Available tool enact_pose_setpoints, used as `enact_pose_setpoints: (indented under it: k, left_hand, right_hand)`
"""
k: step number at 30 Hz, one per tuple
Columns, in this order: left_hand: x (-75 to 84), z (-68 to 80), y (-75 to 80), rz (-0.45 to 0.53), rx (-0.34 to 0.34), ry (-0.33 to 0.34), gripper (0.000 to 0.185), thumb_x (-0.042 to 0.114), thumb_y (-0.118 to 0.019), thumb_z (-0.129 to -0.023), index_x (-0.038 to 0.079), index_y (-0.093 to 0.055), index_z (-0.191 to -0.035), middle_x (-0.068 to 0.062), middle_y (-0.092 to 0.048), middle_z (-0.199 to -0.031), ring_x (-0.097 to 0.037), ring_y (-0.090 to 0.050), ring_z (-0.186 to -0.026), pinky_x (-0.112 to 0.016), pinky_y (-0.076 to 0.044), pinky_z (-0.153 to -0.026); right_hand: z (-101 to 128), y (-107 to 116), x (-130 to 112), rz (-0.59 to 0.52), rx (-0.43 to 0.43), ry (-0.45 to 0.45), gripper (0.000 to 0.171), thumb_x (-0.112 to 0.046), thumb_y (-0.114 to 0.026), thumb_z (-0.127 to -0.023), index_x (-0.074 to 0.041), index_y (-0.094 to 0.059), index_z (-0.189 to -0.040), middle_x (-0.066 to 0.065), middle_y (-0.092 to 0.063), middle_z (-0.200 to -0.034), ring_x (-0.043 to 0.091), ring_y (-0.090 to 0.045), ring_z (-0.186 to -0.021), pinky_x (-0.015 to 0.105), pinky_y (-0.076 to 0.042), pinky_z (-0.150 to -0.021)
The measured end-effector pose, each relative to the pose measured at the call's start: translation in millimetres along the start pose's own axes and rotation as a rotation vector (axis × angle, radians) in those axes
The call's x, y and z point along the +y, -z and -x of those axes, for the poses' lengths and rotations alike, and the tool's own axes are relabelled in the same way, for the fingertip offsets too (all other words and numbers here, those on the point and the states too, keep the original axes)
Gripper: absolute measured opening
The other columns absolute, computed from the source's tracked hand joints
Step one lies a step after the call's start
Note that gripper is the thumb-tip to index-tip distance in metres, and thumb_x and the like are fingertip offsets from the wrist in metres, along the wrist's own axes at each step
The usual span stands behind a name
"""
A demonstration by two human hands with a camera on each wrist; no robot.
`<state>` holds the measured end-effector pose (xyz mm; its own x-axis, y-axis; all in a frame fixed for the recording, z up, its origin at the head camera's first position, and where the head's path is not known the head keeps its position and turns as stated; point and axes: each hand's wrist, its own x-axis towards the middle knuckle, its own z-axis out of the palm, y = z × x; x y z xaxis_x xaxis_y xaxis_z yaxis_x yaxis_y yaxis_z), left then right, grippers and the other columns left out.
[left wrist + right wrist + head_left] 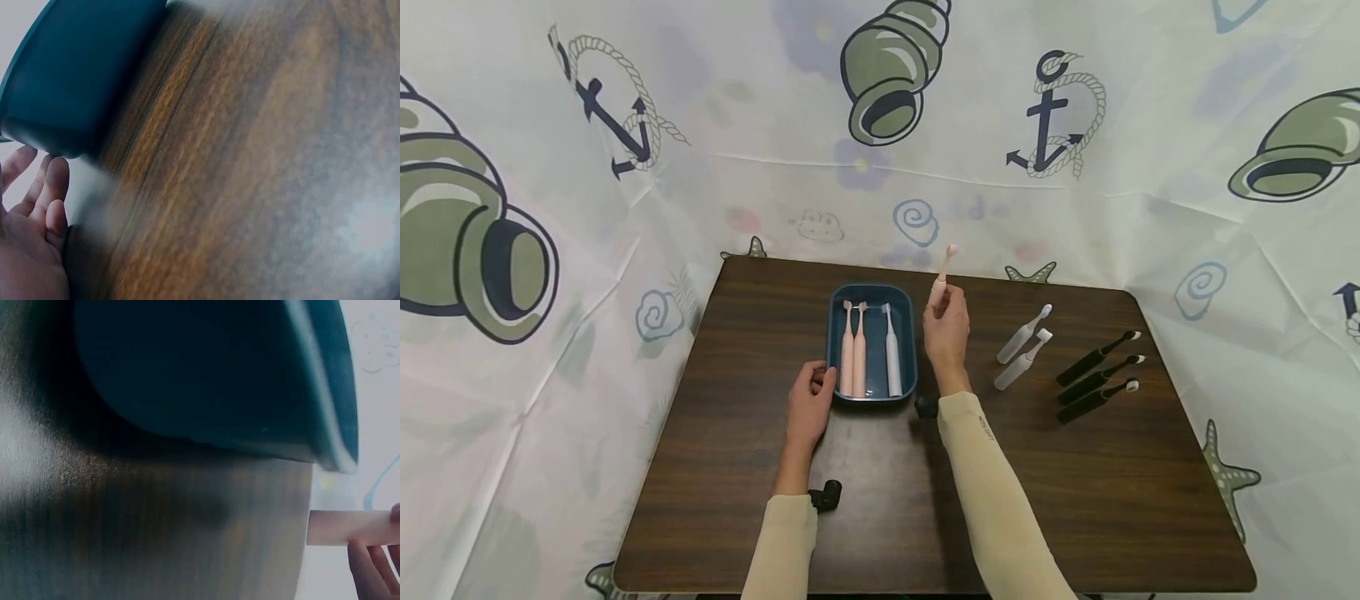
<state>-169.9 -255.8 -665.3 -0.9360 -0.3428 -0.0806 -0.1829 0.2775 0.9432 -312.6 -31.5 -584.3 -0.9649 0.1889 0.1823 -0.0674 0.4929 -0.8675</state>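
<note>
A dark teal tray stands on the brown table, with two pink toothbrushes and a white toothbrush lying in it. My right hand pinches a third pink toothbrush, held upright just right of the tray. The right wrist view shows its pink handle beside the tray wall. My left hand rests at the tray's front left corner, its fingers loosely curved next to the tray and holding nothing.
Two white toothbrushes lie right of the tray, and three black toothbrushes lie further right. A curtain printed with anchors and shells surrounds the table. Small black camera mounts sit at each wrist.
</note>
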Motion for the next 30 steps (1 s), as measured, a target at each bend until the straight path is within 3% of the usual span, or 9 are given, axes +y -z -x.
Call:
enact_pose_setpoints:
  k: [5,13,30]
  left_hand:
    - [-1.6,-1.0,0.0,0.006,0.000,-0.012,0.042,0.045,-0.061,-0.110,0.015,-0.064,-0.140,-0.011,-0.072,-0.121,-0.022,-0.062,-0.095,-0.036,-0.048,-0.086]
    - [-1.5,-1.9,2.1,0.035,-0.067,-0.019,0.047,0.045,-0.060,-0.110,0.011,-0.060,-0.144,-0.015,-0.068,-0.122,-0.021,-0.058,-0.092,-0.036,-0.047,-0.085]
    - [-1.2,-0.7,3.6,0.025,-0.066,0.007,0.049,0.047,-0.059,-0.111,0.010,-0.059,-0.143,-0.015,-0.067,-0.123,-0.027,-0.060,-0.100,-0.040,-0.048,-0.091]
  right_hand:
    - [-6,-2,9,0.020,-0.007,-0.009,0.038,-0.008,-0.068,-0.104,-0.009,-0.054,-0.140,0.016,-0.063,-0.133,0.033,-0.063,-0.117,0.054,-0.053,-0.104]
    - [-12,1,29,0.042,0.033,-0.055,0.037,-0.008,-0.068,-0.104,-0.010,-0.053,-0.138,0.015,-0.064,-0.130,0.034,-0.064,-0.119,0.056,-0.051,-0.104]
    - [-11,-2,38,0.048,0.039,-0.101,0.036,-0.011,-0.070,-0.102,-0.010,-0.057,-0.135,0.015,-0.066,-0.131,0.034,-0.066,-0.122,0.055,-0.052,-0.107]
